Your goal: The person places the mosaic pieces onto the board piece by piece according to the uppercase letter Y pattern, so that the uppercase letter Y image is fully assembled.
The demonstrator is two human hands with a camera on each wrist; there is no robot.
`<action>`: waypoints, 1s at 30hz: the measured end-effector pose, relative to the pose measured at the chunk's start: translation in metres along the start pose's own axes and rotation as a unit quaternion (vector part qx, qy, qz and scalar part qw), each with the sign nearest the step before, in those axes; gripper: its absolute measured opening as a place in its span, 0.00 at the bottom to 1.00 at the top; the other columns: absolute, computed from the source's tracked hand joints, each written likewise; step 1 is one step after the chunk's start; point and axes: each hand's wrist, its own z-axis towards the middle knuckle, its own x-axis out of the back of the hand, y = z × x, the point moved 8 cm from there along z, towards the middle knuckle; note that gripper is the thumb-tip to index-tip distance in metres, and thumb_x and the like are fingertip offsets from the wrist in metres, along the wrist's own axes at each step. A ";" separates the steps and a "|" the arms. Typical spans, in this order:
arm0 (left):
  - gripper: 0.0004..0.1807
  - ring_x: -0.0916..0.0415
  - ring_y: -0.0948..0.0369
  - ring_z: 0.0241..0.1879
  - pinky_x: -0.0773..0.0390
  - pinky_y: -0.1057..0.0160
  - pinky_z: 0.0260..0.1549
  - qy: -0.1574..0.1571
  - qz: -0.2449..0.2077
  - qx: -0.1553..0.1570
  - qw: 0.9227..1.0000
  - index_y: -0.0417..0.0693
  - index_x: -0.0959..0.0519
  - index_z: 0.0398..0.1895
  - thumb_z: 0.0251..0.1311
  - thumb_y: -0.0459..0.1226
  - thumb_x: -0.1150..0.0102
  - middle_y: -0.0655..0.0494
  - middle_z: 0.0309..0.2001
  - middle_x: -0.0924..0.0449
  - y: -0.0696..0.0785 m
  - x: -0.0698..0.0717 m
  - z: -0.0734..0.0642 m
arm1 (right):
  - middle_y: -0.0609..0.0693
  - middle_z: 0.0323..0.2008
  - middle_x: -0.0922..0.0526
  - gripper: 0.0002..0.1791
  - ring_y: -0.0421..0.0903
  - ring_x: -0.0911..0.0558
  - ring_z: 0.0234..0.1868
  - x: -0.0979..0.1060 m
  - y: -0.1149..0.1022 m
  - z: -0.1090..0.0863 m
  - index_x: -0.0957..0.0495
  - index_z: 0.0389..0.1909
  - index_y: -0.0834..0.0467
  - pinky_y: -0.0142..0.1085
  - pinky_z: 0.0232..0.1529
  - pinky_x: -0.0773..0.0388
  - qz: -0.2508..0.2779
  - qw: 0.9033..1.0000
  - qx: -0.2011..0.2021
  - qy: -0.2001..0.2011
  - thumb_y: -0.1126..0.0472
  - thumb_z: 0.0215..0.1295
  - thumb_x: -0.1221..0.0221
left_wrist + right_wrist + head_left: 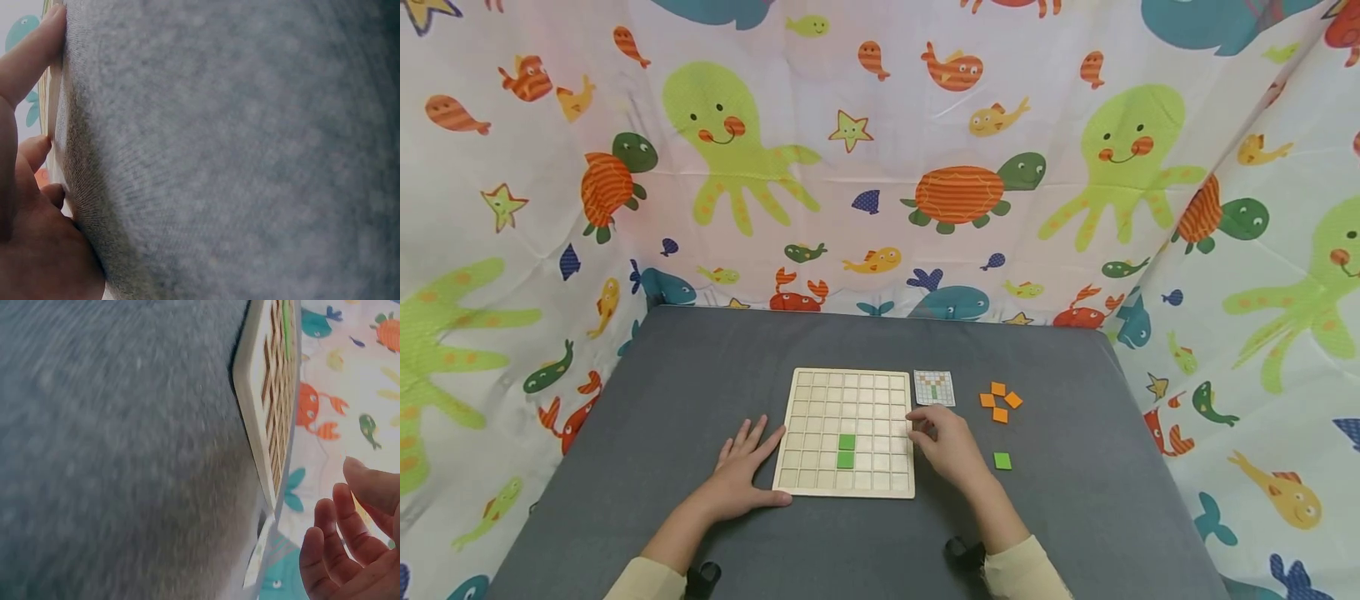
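Note:
A square wooden grid board (820, 417) lies on the grey cloth. Two green square tiles (846, 450) sit in neighbouring cells, one above the other. My left hand (737, 479) rests at the board's left side, fingers spread, its fingertips and thumb touching the edge near the lower left corner. By the right edge of the board is my right hand (947, 442), its fingers loosely bent. In the right wrist view the thumb and fingers stand apart, and no tile is plainly seen between them. A small pattern card (934, 388) lies beyond the right hand.
Several orange square tiles (1000, 402) lie loosely grouped right of the card. A single green tile (1002, 461) lies nearer, right of the right forearm. A curtain (865, 225) printed with sea animals surrounds the back and sides of the grey table (722, 350).

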 end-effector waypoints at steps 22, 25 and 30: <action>0.66 0.73 0.38 0.80 0.65 0.28 0.71 -0.001 0.001 -0.002 1.000 0.58 0.48 0.82 0.41 0.69 0.27 0.43 0.82 0.63 -0.001 -0.002 0.001 | 0.52 0.49 0.16 0.21 0.50 0.18 0.45 0.065 0.074 -0.040 0.17 0.54 0.55 0.43 0.41 0.20 -0.034 0.996 -0.070 0.035 0.67 0.59 0.29; 0.66 0.73 0.38 0.80 0.65 0.28 0.71 -0.002 0.004 0.002 1.000 0.58 0.48 0.82 0.40 0.69 0.27 0.43 0.82 0.63 -0.002 -0.003 0.002 | 0.52 0.50 0.16 0.22 0.51 0.18 0.46 0.071 0.085 -0.045 0.17 0.54 0.55 0.43 0.42 0.19 -0.033 0.996 -0.079 0.039 0.67 0.58 0.28; 0.66 0.73 0.38 0.80 0.65 0.28 0.71 -0.007 0.000 0.005 1.000 0.59 0.48 0.82 0.41 0.69 0.27 0.43 0.82 0.63 -0.002 -0.002 0.003 | 0.53 0.50 0.16 0.22 0.53 0.17 0.48 0.079 0.104 -0.054 0.17 0.53 0.56 0.46 0.44 0.18 -0.033 0.994 -0.088 0.047 0.67 0.56 0.27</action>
